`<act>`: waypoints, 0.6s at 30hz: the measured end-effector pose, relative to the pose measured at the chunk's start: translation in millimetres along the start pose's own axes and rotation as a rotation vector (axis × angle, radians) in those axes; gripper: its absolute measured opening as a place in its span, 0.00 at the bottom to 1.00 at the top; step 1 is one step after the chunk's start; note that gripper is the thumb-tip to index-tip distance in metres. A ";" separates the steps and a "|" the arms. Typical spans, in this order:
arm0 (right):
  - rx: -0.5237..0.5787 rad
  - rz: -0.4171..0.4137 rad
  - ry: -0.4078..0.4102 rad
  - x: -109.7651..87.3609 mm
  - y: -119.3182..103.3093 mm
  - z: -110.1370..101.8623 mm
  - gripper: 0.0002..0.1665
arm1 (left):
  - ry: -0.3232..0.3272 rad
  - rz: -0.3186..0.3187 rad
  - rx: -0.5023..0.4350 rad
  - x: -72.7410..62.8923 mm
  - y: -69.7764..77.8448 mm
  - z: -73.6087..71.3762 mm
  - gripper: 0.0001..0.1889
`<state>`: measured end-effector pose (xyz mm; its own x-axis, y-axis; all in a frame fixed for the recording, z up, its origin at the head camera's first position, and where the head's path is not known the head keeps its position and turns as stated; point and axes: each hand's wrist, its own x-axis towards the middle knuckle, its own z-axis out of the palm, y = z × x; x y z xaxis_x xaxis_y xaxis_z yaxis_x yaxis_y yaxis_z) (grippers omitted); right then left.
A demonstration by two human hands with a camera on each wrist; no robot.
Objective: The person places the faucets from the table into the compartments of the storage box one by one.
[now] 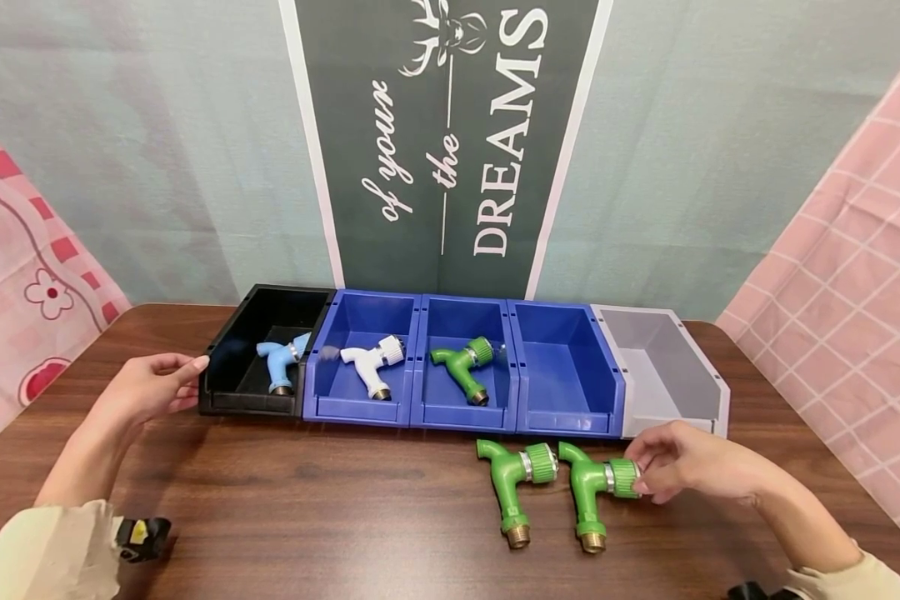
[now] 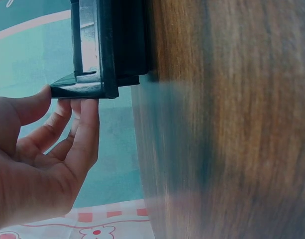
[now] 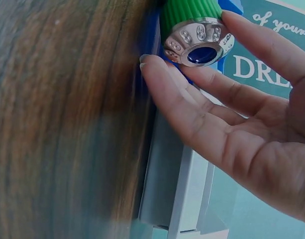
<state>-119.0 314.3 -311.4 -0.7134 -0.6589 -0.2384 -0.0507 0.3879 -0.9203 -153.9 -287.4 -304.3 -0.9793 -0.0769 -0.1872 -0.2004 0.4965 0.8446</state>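
Note:
In the head view my left hand (image 1: 146,387) is at the black bin (image 1: 251,404), its thumb at the rim and its fingers against the outer side wall. The left wrist view shows these fingertips (image 2: 90,107) touching the wall. My right hand (image 1: 682,467) pinches the ribbed green knob of a green faucet (image 1: 587,492), which has a brass threaded end and lies on the table. The knob's silver end cap (image 3: 199,42) sits between thumb and fingers in the right wrist view. Left of it lies another green faucet (image 1: 506,487).
Right of the black bin are three blue bins joined in a row, then a grey bin (image 1: 663,392). Inside the bins are a blue faucet (image 1: 278,365), a white faucet (image 1: 367,367) and a smaller green faucet (image 1: 461,371). A printed cloth (image 1: 450,275) hangs behind the table.

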 end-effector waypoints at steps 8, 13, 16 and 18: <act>0.054 0.011 0.033 1.1 -5.0 -0.6 0.13 | 0.004 0.008 -0.001 1.9 -2.4 0.0 0.26; 0.070 -0.010 0.042 1.9 -7.5 -1.6 0.15 | 0.006 0.010 -0.003 2.1 -2.8 0.0 0.26; 0.090 -0.027 0.034 2.5 -7.9 -2.1 0.15 | 0.006 0.009 -0.006 2.3 -3.1 0.1 0.26; 0.100 -0.030 0.031 2.5 -8.2 -2.4 0.14 | 0.007 0.011 -0.008 2.5 -3.2 0.1 0.25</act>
<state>-122.0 311.0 -303.8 -0.7338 -0.6485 -0.2022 -0.0035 0.3012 -0.9535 -155.7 -289.0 -307.5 -0.9817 -0.0772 -0.1743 -0.1896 0.4905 0.8505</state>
